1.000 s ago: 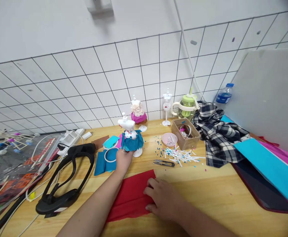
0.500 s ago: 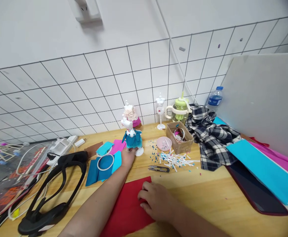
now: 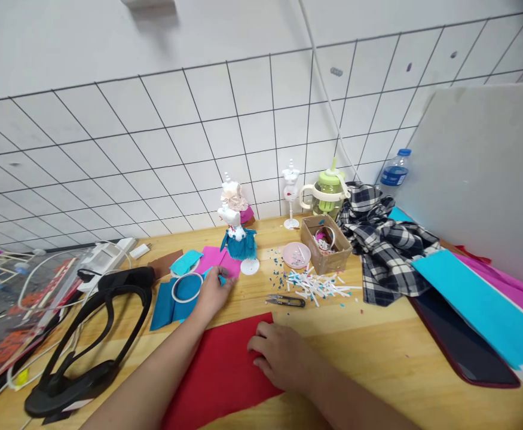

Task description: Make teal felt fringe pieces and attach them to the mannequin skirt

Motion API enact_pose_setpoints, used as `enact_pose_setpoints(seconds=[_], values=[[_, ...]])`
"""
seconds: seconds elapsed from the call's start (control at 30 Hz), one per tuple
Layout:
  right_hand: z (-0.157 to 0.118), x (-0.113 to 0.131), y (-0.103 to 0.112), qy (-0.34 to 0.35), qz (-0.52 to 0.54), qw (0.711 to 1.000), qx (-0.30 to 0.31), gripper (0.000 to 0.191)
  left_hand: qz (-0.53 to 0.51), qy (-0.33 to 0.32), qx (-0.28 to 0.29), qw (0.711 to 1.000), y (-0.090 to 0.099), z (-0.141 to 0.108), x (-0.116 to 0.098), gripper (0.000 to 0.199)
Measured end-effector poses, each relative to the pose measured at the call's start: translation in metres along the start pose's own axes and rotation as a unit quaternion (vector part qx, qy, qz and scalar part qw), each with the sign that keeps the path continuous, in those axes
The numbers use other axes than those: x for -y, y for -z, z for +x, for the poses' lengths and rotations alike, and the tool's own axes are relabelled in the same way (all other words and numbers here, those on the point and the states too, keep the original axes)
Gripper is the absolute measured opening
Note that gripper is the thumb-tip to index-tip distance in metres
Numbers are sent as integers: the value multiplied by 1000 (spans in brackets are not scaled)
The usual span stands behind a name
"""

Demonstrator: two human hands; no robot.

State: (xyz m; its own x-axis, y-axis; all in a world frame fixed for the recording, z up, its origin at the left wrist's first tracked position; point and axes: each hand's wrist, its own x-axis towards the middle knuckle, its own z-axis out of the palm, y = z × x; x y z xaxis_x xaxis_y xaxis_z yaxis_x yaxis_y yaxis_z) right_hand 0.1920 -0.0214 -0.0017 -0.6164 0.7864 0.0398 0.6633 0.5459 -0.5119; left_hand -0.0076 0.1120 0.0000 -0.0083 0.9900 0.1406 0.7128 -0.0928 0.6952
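Note:
My left hand [image 3: 215,291] is over the blue and magenta pieces, its fingers loosely bent and apart, with nothing visible in them. It partly covers a light blue piece beside a white ring [image 3: 187,288] on a folded teal piece [image 3: 162,304]. Just beyond it stands a small white dress form with a teal skirt [image 3: 239,246], on a round white base [image 3: 250,266]. My right hand [image 3: 283,357] rests on a red sheet of cloth or paper [image 3: 225,364], fingers slightly curled and spread. A pair of thread snips [image 3: 287,300] lies just past the red sheet.
White scraps [image 3: 319,285], a pink dish [image 3: 296,255] and a cardboard box [image 3: 328,257] lie right of centre. Behind are another dress form [image 3: 290,191] and a green-lidded jug [image 3: 329,191]. A plaid cloth [image 3: 384,239] is at right, a black strap frame [image 3: 104,346] at left.
My left hand has let go of the teal-skirted dress form's base and moved left over the coloured pieces. The dress form now stands by itself. My right hand stays on the red sheet.

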Motion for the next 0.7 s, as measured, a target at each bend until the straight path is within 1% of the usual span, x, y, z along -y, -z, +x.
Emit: enact_pose_setpoints(seconds=[0.03,0.07,0.1,0.13,0.17,0.2,0.23,0.27,0.3,0.37,0.4,0.43,0.5,0.57,0.6,0.63,0.7], values=[[0,0,-1,-2,1,1000,-1,16,4,-14,45,999,10,-13,1,24],[0,-1,-2,-4,1,1000,-3,15,16,-46,124,991,20,-26,2,25],[0,0,-3,-6,0,1000,-6,15,28,-75,191,978,28,-40,4,27],[-1,1,-3,-9,-1,1000,-9,15,48,-99,233,966,35,-53,5,31],[-1,2,-4,-10,0,1000,-10,14,79,-107,250,959,41,-65,6,37],[-2,4,-4,-10,3,1000,-12,13,114,-100,251,956,45,-76,6,36],[-3,7,-4,-11,8,1000,-21,13,143,-89,257,952,48,-84,6,25],[-3,10,-3,-13,14,999,-39,15,156,-88,265,947,50,-91,4,16],[-4,13,-3,-14,20,997,-68,19,159,-93,274,944,51,-96,2,12],[-6,18,-2,-11,25,989,-143,35,151,-125,263,945,53,-104,-6,10],[-7,19,-1,-5,23,985,-174,43,149,-150,256,943,53,-106,-10,13],[-7,20,1,3,20,981,-192,46,154,-175,243,942,53,-109,-14,16],[-9,20,4,13,20,981,-191,41,178,-227,205,935,51,-113,-18,18],[-11,19,9,8,31,985,-167,30,208,-278,160,924,46,-117,-18,17],[-12,19,12,0,37,987,-156,28,217,-298,147,918,43,-119,-17,17],[-12,19,14,-14,41,988,-146,30,222,-310,149,913,40,-122,-16,16],[-12,21,17,-54,33,991,-116,38,220,-302,183,909,35,-128,-16,14]])
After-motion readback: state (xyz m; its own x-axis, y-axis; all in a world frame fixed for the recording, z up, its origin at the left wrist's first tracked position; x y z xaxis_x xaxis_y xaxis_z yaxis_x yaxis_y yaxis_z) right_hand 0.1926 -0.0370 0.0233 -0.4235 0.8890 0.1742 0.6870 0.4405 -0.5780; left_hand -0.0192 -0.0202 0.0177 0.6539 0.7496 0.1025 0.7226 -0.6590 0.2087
